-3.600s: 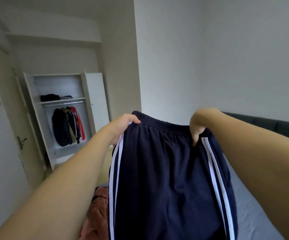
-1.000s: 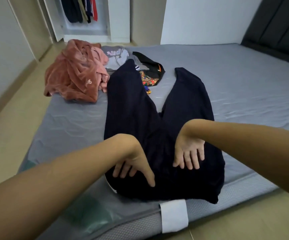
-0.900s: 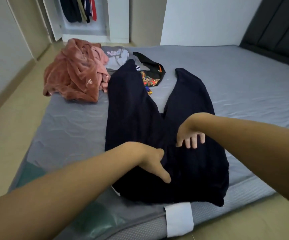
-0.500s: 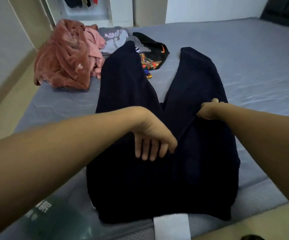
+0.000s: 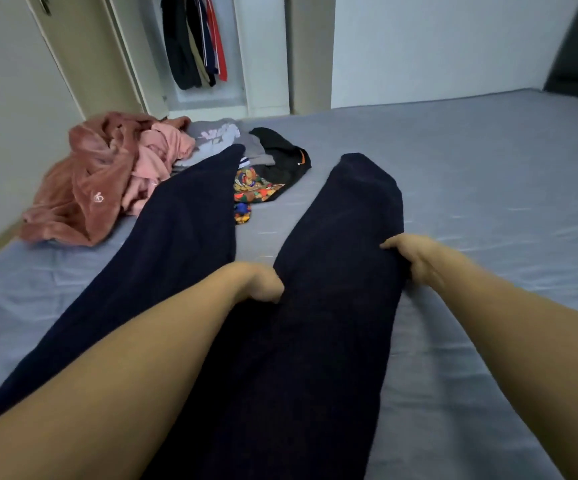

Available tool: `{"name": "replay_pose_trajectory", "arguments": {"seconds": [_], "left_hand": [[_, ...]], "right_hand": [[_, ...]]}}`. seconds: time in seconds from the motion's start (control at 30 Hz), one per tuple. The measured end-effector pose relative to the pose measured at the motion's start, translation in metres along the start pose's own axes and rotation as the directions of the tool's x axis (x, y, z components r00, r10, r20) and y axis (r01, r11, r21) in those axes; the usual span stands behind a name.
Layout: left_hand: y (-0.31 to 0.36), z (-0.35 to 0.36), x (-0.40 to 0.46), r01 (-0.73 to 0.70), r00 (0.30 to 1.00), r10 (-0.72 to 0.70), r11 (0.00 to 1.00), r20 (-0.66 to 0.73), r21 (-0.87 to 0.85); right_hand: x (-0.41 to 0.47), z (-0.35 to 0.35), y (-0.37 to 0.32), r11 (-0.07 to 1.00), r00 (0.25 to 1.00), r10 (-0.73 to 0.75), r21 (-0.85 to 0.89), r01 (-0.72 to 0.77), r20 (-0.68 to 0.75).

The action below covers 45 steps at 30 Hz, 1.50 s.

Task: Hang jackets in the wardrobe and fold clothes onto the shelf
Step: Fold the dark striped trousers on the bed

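Step in hand: folding the dark trousers point(image 5: 343, 258) on the bed point(image 5: 488, 174).

The trousers lie flat on the bed, legs spread apart and pointing toward the wardrobe point(image 5: 263, 53). The left hand point(image 5: 263, 284) grips the inner edge of the right-side leg with curled fingers; the right hand point(image 5: 415, 259) grips that leg's outer edge likewise. Judgement: lift both edges evenly, carry this leg onto the other, align the seams, then smooth the cloth. The wardrobe, beyond the bed's far end, stands open and holds several hung garments point(image 5: 194, 39). Between wardrobe and trousers lies a clothes pile point(image 5: 107, 174), unfolded.
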State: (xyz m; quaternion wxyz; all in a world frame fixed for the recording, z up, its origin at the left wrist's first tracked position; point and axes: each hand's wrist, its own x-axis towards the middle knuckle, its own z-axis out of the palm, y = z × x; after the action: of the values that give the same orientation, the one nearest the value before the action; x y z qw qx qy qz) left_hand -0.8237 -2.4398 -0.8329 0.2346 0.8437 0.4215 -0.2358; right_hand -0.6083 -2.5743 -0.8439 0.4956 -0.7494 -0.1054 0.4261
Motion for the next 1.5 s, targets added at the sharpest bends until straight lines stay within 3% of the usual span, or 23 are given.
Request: {"name": "replay_pose_trajectory", "arguments": {"seconds": [0.07,0.1,0.17,0.2,0.27,0.33,0.37,0.43,0.5,0.57,0.63,0.77,0.9,0.97,1.03,1.13,1.2,1.27,1.4,1.47,1.5], "left_hand": [[0.008,-0.013,-0.004,0.067,0.936,-0.16,0.956,0.312,0.286],[0.014,-0.023,-0.003,0.073,0.884,-0.249,0.909,0.395,0.41],[0.027,-0.043,0.004,0.159,0.831,-0.371,0.872,0.414,0.463],[0.034,-0.049,0.012,0.258,0.839,-0.39,0.899,0.38,0.353],[0.046,-0.048,0.041,0.299,0.947,-0.284,0.951,0.153,-0.085],[0.064,-0.032,0.06,0.064,0.98,-0.132,0.919,-0.15,-0.389],[0.072,-0.02,0.064,-0.017,0.97,-0.08,0.921,-0.231,-0.389],[0.081,-0.001,0.061,-0.052,0.98,-0.014,0.946,-0.201,-0.319],[0.075,0.0,0.052,0.042,0.999,-0.046,0.949,-0.007,-0.311],[0.062,-0.01,0.039,0.165,0.972,-0.096,0.93,0.215,-0.327],[0.05,-0.018,0.034,0.215,0.956,-0.133,0.924,0.262,-0.316],[0.054,-0.024,0.042,0.163,0.984,-0.178,0.916,-0.007,-0.367],[0.088,-0.025,0.078,0.02,0.967,-0.083,0.967,-0.239,-0.255],[0.115,-0.023,0.091,-0.038,0.956,-0.019,0.981,-0.292,-0.189],[0.143,-0.016,0.097,-0.08,0.941,0.02,0.983,-0.338,-0.165],[0.179,0.003,0.091,-0.193,0.944,0.098,0.938,-0.314,-0.288],[0.195,0.012,0.088,-0.216,0.949,0.11,0.911,-0.297,-0.351],[0.203,0.017,0.087,-0.211,0.955,0.114,0.91,-0.273,-0.358],[0.204,0.019,0.082,-0.261,0.949,0.21,0.941,-0.233,-0.214],[0.202,0.012,0.081,-0.335,0.87,0.251,0.932,-0.424,-0.136],[0.199,0.003,0.079,-0.358,0.785,0.224,0.925,-0.578,-0.129]], "right_hand": [[0.002,-0.017,0.002,0.983,0.965,0.108,-0.174,-0.067,0.24],[0.004,-0.027,0.004,0.968,0.91,0.159,-0.24,-0.068,0.383],[0.012,-0.046,0.005,0.957,0.796,0.223,-0.282,-0.069,0.563],[0.02,-0.056,0.004,0.965,0.78,0.214,-0.25,-0.076,0.588],[0.041,-0.072,0.002,0.99,0.845,0.137,-0.036,-0.139,0.517],[0.064,-0.077,0.0,0.949,0.919,0.071,0.256,-0.181,0.387],[0.074,-0.073,-0.001,0.923,0.938,0.047,0.343,-0.172,0.343],[0.09,-0.058,-0.008,0.915,0.958,0.009,0.384,-0.123,0.286],[0.101,-0.042,-0.021,0.919,0.963,-0.029,0.386,-0.081,0.269],[0.11,-0.028,-0.035,0.912,0.961,-0.051,0.405,-0.066,0.273],[0.112,-0.021,-0.047,0.903,0.959,-0.05,0.423,-0.075,0.277],[0.106,-0.055,-0.067,0.811,0.967,-0.185,0.583,0.049,0.176],[0.087,-0.156,-0.071,0.533,0.922,-0.371,0.787,0.311,-0.113],[0.073,-0.206,-0.064,0.475,0.898,-0.357,0.778,0.412,-0.257],[0.065,-0.245,-0.047,0.538,0.901,-0.29,0.724,0.432,-0.322],[0.064,-0.269,-0.005,0.741,0.946,-0.051,0.623,0.25,-0.319],[0.07,-0.269,0.016,0.839,0.929,0.098,0.532,0.116,-0.357],[0.073,-0.265,0.02,0.877,0.901,0.128,0.472,0.093,-0.415],[0.064,-0.245,-0.016,0.849,0.925,-0.057,0.469,0.243,-0.377],[0.054,-0.233,-0.049,0.725,0.908,-0.243,0.559,0.403,-0.341],[0.051,-0.227,-0.067,0.651,0.885,-0.338,0.6,0.465,-0.319]]}}
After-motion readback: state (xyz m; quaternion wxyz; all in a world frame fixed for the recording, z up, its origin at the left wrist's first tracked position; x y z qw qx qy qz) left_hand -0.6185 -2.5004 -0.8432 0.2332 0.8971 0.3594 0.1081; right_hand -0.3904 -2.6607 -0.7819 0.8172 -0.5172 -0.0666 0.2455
